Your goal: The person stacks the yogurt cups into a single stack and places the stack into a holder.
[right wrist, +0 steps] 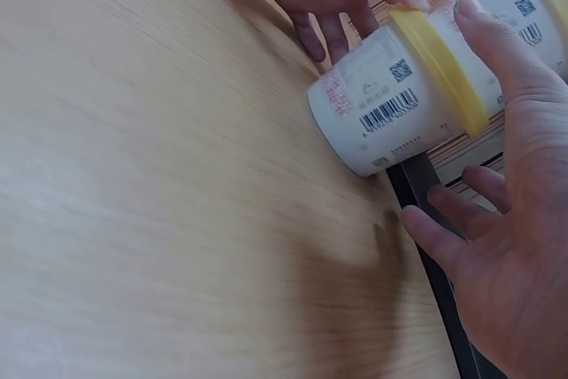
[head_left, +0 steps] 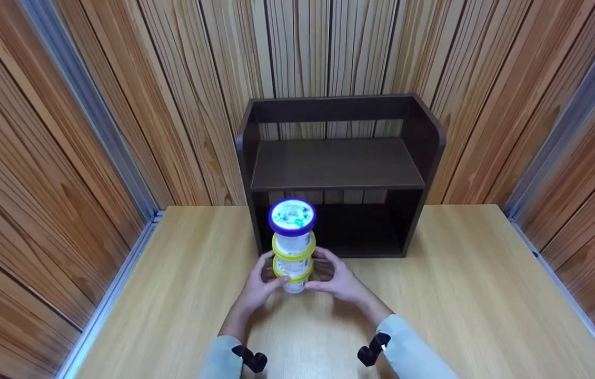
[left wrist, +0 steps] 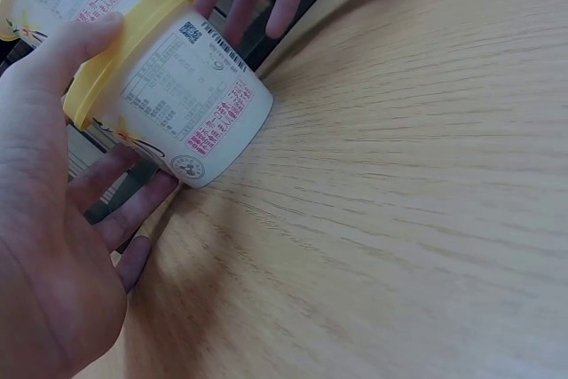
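Three white lidded tubs stand in an upright stack in the head view. The top tub (head_left: pixel 293 217) has a purple-blue rim round a bright lid; the middle tub (head_left: pixel 297 264) and the bottom tub (left wrist: pixel 191 99) have yellow lids. My left hand (head_left: pixel 258 287) holds the stack from the left, its thumb on the bottom tub's yellow lid. From the right, my right hand (head_left: pixel 340 279) holds it too, its thumb against the tubs and its lower fingers spread apart. Both index fingers are partly hidden behind the tubs. The bottom tub's base is at the tabletop.
A dark brown two-tier shelf (head_left: pixel 337 163) stands behind the stack against the wood-panelled wall (head_left: pixel 297 47). The stack is in front of its lower left compartment edge. A light wooden table (head_left: pixel 476 305) spreads to both sides, bordered by metal rails (head_left: pixel 113 289).
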`<state>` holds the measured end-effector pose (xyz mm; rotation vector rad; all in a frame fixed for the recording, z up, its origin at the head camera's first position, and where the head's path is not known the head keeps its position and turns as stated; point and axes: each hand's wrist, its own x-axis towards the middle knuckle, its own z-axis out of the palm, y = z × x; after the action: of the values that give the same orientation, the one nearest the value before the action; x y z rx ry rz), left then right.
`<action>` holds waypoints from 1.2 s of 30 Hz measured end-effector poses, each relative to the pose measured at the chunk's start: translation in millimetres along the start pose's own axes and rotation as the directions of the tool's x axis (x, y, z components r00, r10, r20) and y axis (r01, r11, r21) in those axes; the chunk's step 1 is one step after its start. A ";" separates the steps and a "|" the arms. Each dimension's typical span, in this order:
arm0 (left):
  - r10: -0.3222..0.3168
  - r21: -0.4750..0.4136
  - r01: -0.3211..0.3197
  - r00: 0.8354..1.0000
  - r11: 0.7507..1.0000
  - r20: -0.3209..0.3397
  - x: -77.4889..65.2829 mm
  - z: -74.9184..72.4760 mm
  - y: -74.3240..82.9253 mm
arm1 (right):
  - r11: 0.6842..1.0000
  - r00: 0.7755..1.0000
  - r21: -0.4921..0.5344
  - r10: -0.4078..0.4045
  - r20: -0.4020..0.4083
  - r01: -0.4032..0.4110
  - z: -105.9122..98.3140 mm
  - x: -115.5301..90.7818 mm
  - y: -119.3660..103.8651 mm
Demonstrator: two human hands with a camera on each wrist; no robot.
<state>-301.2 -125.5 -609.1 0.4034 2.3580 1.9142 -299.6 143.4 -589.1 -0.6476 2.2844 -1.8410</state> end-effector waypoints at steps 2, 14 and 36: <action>-0.010 0.003 0.010 1.000 1.000 -0.005 -0.1 0.1 0.6 | 1.000 1.000 0.005 0.000 0.004 0.000 2.8 0.6 0.9; -0.029 -0.013 0.029 1.000 0.999 -0.009 0.2 -0.5 0.0 | 0.997 0.997 0.047 0.059 -0.043 -0.057 15.4 4.1 5.0; 0.020 -0.038 -0.020 1.000 0.999 -0.002 2.0 -0.6 -5.0 | 0.994 0.992 0.089 0.066 -0.111 -0.056 29.3 12.4 7.6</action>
<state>-304.0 -126.5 -613.6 0.4249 2.3237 1.9647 -301.9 113.2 -601.6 -0.4661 2.2506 -1.9828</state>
